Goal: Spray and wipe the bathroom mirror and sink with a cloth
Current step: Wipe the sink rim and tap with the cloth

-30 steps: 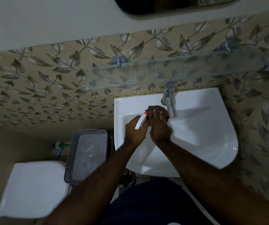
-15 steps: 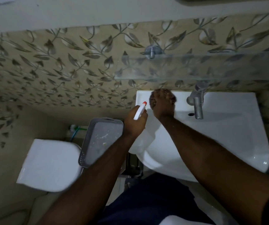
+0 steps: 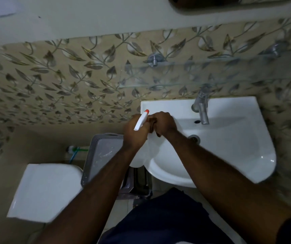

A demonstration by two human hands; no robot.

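My left hand [image 3: 134,134] grips a white spray bottle [image 3: 141,120] with a red nozzle tip, held over the left edge of the white sink [image 3: 238,141]. Right beside it, my right hand [image 3: 164,123] is closed on a bunched brown cloth [image 3: 152,123], over the sink's left rim. The two hands touch each other. The bottle's translucent body hangs below my left hand. Only the bottom edge of the mirror [image 3: 202,4] shows, at the top of the view.
A chrome tap [image 3: 202,108] stands at the back of the sink, with the drain [image 3: 194,138] below it. A glass shelf [image 3: 194,73] juts from the leaf-patterned tiles. A grey basket [image 3: 99,155] and a white toilet cistern [image 3: 46,191] sit to the left.
My right hand has pulled the cloth back from the sink's rear left corner toward my left hand. The view has tilted up a little, so the mirror's edge shows again.
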